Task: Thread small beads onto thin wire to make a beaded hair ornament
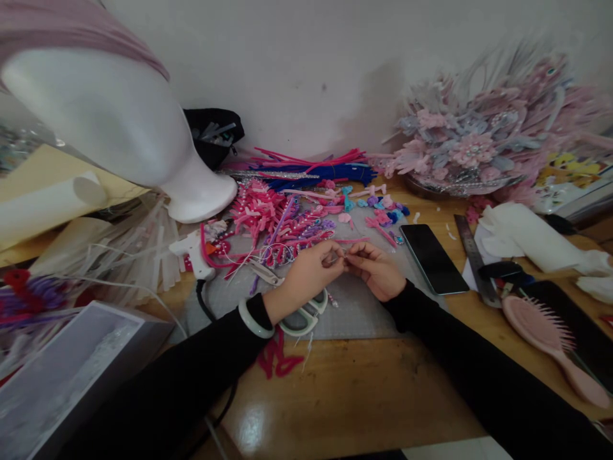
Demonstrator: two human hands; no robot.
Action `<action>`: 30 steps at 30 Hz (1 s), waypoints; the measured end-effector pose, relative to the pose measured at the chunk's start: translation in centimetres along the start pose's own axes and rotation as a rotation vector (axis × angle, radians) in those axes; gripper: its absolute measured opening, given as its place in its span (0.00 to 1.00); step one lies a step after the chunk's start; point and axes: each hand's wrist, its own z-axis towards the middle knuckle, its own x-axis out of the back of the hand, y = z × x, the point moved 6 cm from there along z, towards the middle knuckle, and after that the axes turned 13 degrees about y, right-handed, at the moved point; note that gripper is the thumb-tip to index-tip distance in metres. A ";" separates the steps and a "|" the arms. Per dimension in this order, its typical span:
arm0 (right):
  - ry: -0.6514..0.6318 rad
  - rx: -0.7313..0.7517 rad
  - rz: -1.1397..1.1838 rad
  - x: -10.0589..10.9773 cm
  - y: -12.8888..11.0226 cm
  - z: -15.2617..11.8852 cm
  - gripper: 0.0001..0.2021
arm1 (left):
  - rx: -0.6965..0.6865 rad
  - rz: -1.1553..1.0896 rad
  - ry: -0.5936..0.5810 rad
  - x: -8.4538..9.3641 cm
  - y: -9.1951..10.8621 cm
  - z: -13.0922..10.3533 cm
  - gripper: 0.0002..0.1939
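Note:
My left hand (pixel 311 268) and my right hand (pixel 378 268) meet fingertip to fingertip over the grey mat (pixel 368 313). Both are closed in a pinch around something tiny between them, too small to name. A thin white wire (pixel 234 263) loops out to the left of my left hand. Scissors with pale green handles (pixel 301 322) lie partly under my left wrist. Behind my hands are a heap of pink fuzzy pieces (pixel 258 211) and small blue, purple and pink fuzzy shapes (pixel 373 202).
A white mannequin head (pixel 105 121) and glue gun (pixel 191 252) stand or lie at left, near a clear box (pixel 86 370). On the right are a phone (pixel 433 259), metal ruler (pixel 474 262), pink hairbrush (pixel 550 338) and pink floral piece (pixel 474 147).

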 end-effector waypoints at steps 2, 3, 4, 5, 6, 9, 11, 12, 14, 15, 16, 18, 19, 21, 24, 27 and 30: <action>-0.002 0.000 0.003 0.0 0.0 0.0 0.09 | 0.001 -0.007 -0.003 0.0 0.0 0.0 0.04; -0.004 0.000 0.003 0.1 0.0 0.0 0.09 | 0.003 -0.011 -0.005 0.0 0.0 0.0 0.04; -0.005 0.000 0.003 0.1 0.0 0.0 0.09 | 0.004 -0.014 -0.007 0.0 0.0 -0.1 0.04; -0.007 0.000 0.002 0.1 0.0 0.0 0.09 | 0.006 -0.018 -0.009 0.0 0.0 -0.1 0.04; -0.010 0.000 -0.001 0.1 0.0 0.0 0.09 | 0.008 -0.021 -0.012 0.0 0.0 -0.1 0.04; -0.021 0.009 -0.013 0.1 0.0 -0.1 0.09 | 0.014 -0.030 -0.017 0.0 0.1 -0.1 0.04; -0.028 0.011 -0.014 0.0 0.0 -0.1 0.09 | 0.015 -0.035 -0.016 0.0 0.1 -0.1 0.04; -0.029 0.011 -0.013 0.0 0.0 -0.1 0.09 | 0.016 -0.038 -0.018 0.0 0.1 -0.1 0.04; -0.030 0.008 -0.013 0.0 0.0 -0.1 0.09 | 0.018 -0.043 -0.017 0.0 0.2 -0.1 0.04; -0.031 0.005 -0.014 0.0 0.0 -0.1 0.09 | 0.021 -0.043 -0.016 0.0 0.2 -0.1 0.04; -0.030 0.001 -0.016 0.0 0.0 -0.1 0.09 | 0.023 -0.042 -0.015 0.0 0.1 -0.1 0.04; -0.029 -0.007 -0.017 0.0 0.1 -0.1 0.09 | 0.026 -0.035 -0.011 0.0 0.1 -0.1 0.04; -0.028 -0.012 -0.015 0.0 0.1 -0.1 0.09 | 0.026 -0.032 -0.009 0.0 0.1 -0.1 0.04; -0.023 -0.022 -0.007 0.0 0.1 -0.1 0.09 | 0.021 -0.026 -0.006 0.0 0.0 -0.1 0.03; -0.018 -0.036 0.003 0.0 0.1 -0.1 0.09 | 0.013 -0.015 -0.005 0.0 0.0 -0.1 0.03; -0.015 -0.037 0.004 0.0 0.2 -0.1 0.09 | 0.007 0.001 0.004 0.1 0.1 -0.1 0.03; -0.008 -0.038 -0.005 0.1 0.2 -0.1 0.09 | 0.010 0.009 0.009 0.1 0.1 -0.1 0.03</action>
